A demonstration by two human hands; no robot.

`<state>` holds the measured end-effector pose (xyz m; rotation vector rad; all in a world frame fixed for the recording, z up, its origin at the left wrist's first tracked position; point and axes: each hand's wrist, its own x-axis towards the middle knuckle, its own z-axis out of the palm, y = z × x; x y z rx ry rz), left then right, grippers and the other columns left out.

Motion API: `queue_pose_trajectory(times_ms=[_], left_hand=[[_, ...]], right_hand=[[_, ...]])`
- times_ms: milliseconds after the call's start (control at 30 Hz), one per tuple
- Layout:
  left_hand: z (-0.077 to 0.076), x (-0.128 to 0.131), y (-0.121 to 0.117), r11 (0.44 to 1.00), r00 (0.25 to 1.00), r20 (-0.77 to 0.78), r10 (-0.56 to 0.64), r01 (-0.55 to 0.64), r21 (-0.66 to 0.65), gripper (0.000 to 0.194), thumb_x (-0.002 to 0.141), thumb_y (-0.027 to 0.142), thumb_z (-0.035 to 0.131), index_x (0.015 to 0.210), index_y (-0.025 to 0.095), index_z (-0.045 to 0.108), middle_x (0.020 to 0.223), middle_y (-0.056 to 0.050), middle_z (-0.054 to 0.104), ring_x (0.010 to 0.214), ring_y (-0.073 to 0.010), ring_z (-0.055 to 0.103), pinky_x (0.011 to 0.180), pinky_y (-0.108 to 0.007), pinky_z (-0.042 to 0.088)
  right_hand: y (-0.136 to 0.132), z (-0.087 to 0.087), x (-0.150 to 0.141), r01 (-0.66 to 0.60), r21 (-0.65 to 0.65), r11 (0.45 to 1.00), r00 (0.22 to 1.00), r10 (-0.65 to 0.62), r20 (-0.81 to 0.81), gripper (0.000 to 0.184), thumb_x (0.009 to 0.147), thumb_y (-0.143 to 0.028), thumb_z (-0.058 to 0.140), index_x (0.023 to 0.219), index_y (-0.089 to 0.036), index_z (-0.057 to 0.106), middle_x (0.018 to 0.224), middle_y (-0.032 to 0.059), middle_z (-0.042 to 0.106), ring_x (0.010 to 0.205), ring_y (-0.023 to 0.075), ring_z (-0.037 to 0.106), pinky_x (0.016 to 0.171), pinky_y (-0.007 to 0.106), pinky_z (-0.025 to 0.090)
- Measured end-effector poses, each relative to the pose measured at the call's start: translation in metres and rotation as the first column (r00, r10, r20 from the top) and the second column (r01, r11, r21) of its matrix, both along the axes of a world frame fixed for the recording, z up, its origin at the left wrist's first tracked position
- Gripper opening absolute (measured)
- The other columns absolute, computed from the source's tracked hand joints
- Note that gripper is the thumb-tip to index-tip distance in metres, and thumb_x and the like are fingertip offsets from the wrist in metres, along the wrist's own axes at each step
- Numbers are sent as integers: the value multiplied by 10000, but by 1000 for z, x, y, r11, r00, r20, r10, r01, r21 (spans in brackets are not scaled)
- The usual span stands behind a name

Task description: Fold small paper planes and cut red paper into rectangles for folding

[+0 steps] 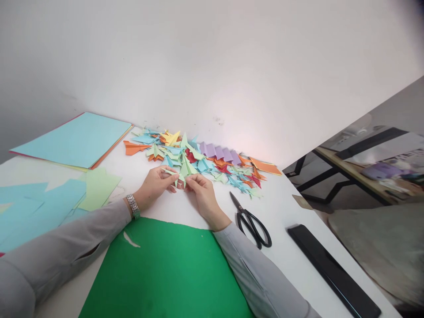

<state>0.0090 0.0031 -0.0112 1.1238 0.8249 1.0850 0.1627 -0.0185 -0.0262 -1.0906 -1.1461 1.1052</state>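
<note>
- Left hand (pixel 155 186) and right hand (pixel 206 197) are pinching a light-green folded paper (pixel 181 178), fingers clamped on it, toward the table (pixel 280 203)'s back edge.
- Folded-paper pile (pixel 196 153) is lying along that edge.

The fingers (pixel 169 180) partly hide the pale-green folded paper (pixel 181 177).

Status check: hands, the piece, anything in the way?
Left hand and right hand both pinching the pale green fold. Fold creased, pointed. Paper pile close beyond; scissors to the right, not touched.
</note>
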Motion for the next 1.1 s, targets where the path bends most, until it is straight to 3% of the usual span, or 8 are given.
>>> queue_pose_trajectory(times_ms=[300,533,733,1100], left_hand=[[2,-2,-1,999,1000,-18,-21,20,-35,337,654,341,795,811,132,583,608,-51,695,499,-135,628,530,-262,517],[4,-2,-1,998,999,15,-40,41,-55,333,656,331,796,808,137,572,617,-51,693,582,-157,660,556,-268,532],[5,-3,-1,995,996,63,-68,73,-72,331,660,326,798,801,134,569,604,-42,683,572,-154,656,540,-262,530],[7,-2,-2,996,999,41,2,2,-91,313,663,289,806,801,139,569,590,-15,668,522,-130,638,534,-262,547]], right_hand=[[0,0,-2,2,12,1000,997,-3,80,229,735,-415,656,663,-217,566,591,-23,617,591,145,555,610,289,432],[-1,0,-4,-3,21,1000,993,1,114,263,761,-458,646,689,-228,539,611,-17,627,599,152,558,600,294,433],[-2,-1,-4,-31,35,999,997,28,76,301,764,-496,663,704,-228,540,612,-19,630,620,158,569,616,295,430],[-6,5,-2,-89,30,996,996,89,23,305,724,-511,704,683,-225,608,682,12,691,701,181,612,689,319,452]])
